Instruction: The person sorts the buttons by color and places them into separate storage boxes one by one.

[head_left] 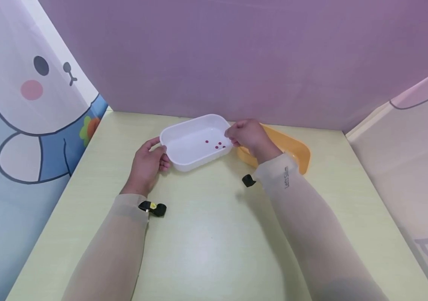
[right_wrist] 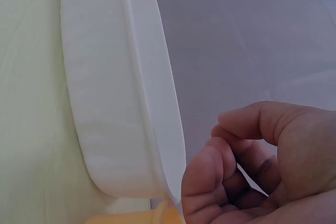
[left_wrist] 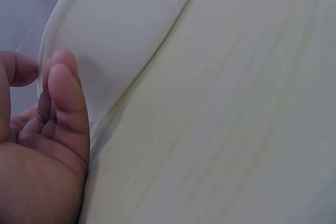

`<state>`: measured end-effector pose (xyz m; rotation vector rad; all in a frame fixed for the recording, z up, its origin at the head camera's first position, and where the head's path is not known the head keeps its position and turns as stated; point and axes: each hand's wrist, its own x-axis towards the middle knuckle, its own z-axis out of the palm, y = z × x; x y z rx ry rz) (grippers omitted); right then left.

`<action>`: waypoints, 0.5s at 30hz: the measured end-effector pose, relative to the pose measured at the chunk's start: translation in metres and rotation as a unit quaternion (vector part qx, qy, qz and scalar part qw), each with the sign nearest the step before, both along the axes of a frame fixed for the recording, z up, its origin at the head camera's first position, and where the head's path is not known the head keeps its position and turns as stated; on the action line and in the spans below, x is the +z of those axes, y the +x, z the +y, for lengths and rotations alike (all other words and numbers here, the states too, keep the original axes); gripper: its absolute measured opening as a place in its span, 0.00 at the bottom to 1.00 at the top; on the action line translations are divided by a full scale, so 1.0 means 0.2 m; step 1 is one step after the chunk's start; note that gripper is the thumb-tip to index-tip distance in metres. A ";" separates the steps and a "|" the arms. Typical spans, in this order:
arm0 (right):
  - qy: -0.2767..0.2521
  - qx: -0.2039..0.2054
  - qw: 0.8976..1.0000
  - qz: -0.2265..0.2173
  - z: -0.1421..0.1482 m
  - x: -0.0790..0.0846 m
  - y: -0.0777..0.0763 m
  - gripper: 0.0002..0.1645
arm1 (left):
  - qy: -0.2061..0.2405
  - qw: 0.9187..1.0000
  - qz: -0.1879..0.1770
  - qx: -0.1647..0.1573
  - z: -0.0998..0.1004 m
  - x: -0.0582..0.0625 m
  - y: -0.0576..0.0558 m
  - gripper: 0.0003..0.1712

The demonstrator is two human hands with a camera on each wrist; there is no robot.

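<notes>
A white rectangular tray (head_left: pixel 187 146) with rounded corners stands toward the back of the table, several small red pieces (head_left: pixel 217 146) lying in its right part. At its left end my left hand (head_left: pixel 148 163) holds the rim, thumb and forefinger against the edge and the other fingers bent lower down. My right hand (head_left: pixel 249 136) is by the tray's right end. In the right wrist view its fingers (right_wrist: pixel 202 177) are curled and the thumb tip meets a fingertip; no object shows between them. Partly behind the right hand and forearm is a yellow tray (head_left: pixel 293 146); its inside is mostly hidden.
A pale yellow-green table (head_left: pixel 199 234) bears both trays. Behind it rises a purple cloth wall (head_left: pixel 236 62). Printed cloth panels, one with a cartoon rabbit (head_left: pixel 41 113), stand at the sides. Each wrist wears a dark strap (head_left: pixel 157 209).
</notes>
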<state>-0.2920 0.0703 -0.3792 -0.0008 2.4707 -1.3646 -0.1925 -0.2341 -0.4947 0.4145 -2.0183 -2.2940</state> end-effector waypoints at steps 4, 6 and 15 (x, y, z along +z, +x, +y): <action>-0.013 0.007 1.000 0.009 0.01 -0.02 0.02 0.07 | 0.002 1.000 0.000 0.000 0.01 0.01 0.00 0.29; -0.016 0.009 1.000 0.011 0.02 -0.02 0.02 0.07 | 0.000 1.000 -0.001 0.000 0.01 0.02 0.00 0.29; -0.014 0.012 1.000 0.019 0.03 -0.02 0.05 0.08 | 0.003 1.000 -0.009 0.007 0.01 0.02 -0.01 0.30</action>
